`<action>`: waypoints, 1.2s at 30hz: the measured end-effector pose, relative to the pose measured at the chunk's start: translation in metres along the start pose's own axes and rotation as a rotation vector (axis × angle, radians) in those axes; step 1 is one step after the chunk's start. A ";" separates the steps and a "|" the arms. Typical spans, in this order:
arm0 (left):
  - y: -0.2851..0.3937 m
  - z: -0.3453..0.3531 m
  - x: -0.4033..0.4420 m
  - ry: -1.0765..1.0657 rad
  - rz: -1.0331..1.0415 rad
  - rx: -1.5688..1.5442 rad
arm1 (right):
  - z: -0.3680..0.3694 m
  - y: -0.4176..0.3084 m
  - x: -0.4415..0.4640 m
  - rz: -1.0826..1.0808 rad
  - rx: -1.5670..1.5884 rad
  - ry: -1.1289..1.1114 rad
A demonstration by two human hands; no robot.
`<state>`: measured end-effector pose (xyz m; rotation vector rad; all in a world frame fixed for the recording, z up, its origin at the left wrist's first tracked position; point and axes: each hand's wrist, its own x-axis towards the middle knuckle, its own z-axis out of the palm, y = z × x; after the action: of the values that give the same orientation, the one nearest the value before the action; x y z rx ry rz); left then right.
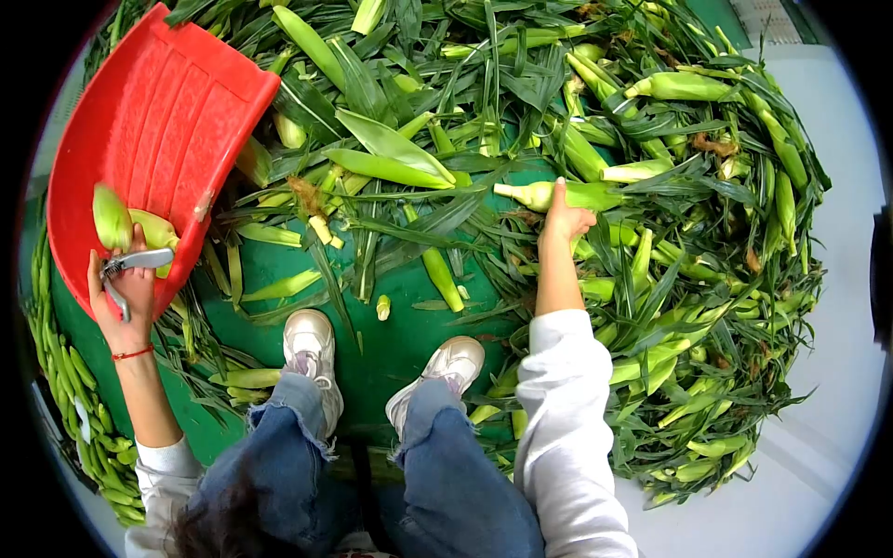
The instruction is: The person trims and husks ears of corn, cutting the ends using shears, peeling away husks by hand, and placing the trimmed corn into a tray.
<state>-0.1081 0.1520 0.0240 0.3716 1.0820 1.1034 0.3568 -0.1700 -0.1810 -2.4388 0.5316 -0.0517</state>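
Green floor (372, 358), largely buried under leaves, with a pale surface (828, 130) along the right edge. From left to right: at far left, a heap of green ears (79, 391); just beside it, a tilted red scoop (163, 112). Inside the scoop, a green ear (113, 219), slightly blurred, next to a paler ear (156, 228). At the scoop's near rim, the left hand (128, 302), palm up, fingers loosely curled about metal clippers (144, 261). At centre, two white shoes (312, 358), with a cut stub (383, 308) on the floor between and beyond. To the right, over the leafy corn pile (688, 325), the right hand (566, 223), pinching an ear of corn (532, 195), thumb laid across the husk, other fingers bent and partly hidden; pale stalk end pointing left, well apart from the clippers. For sound handling, by judgement: best to grip the firm husk rather than loose leaves, to draw the ear free without dragging neighbours along, to keep the thumb behind the stalk end, and to hold the clippers clear of fingertips and of corn in the scoop.
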 end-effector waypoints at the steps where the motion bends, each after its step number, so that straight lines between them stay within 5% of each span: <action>1: 0.000 0.010 -0.008 0.090 -0.045 -0.020 | 0.002 -0.004 -0.001 0.057 0.011 -0.018; 5: -0.042 0.022 -0.054 -0.410 -0.091 0.356 | 0.009 -0.008 0.011 0.200 0.217 -0.054; 7: -0.068 0.038 -0.074 -0.639 -0.228 0.473 | -0.008 0.002 0.004 0.167 0.586 -0.215; 8: -0.080 0.046 -0.081 -0.671 -0.321 0.561 | 0.000 0.024 0.004 -0.023 0.457 -0.178; 10: -0.098 0.060 -0.090 -0.784 -0.374 0.719 | 0.004 0.029 -0.004 -0.026 0.508 -0.402; 12: -0.105 0.063 -0.109 -0.794 -0.487 0.673 | -0.010 0.018 -0.014 0.240 0.643 -0.591; 16: -0.104 0.052 -0.119 -0.871 -0.508 0.693 | 0.000 -0.015 -0.004 0.452 0.720 -0.382; 17: -0.102 0.049 -0.120 -0.847 -0.514 0.718 | 0.016 -0.020 0.001 0.526 0.579 -0.172; 19: -0.099 0.041 -0.118 -0.802 -0.521 0.744 | 0.005 -0.048 -0.012 0.613 0.488 -0.135; 23: -0.097 0.033 -0.112 -0.759 -0.586 0.789 | 0.007 -0.051 -0.017 0.575 0.432 -0.112; 30: -0.124 0.020 -0.114 -0.787 -1.098 0.322 | -0.088 0.010 -0.084 0.393 1.372 -0.988; 33: -0.131 0.019 -0.130 -0.917 -1.151 0.629 | -0.144 -0.007 -0.146 0.313 1.423 -1.204; 34: -0.134 0.017 -0.138 -0.977 -1.122 0.717 | -0.154 -0.014 -0.157 0.377 1.460 -1.191; 36: -0.137 0.014 -0.152 -1.051 -1.151 0.730 | -0.163 -0.026 -0.175 0.172 1.196 -0.866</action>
<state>-0.0294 -0.0368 0.0108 0.6614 0.4933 -0.5535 0.1790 -0.1785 -0.0196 -1.0688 0.1822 0.5660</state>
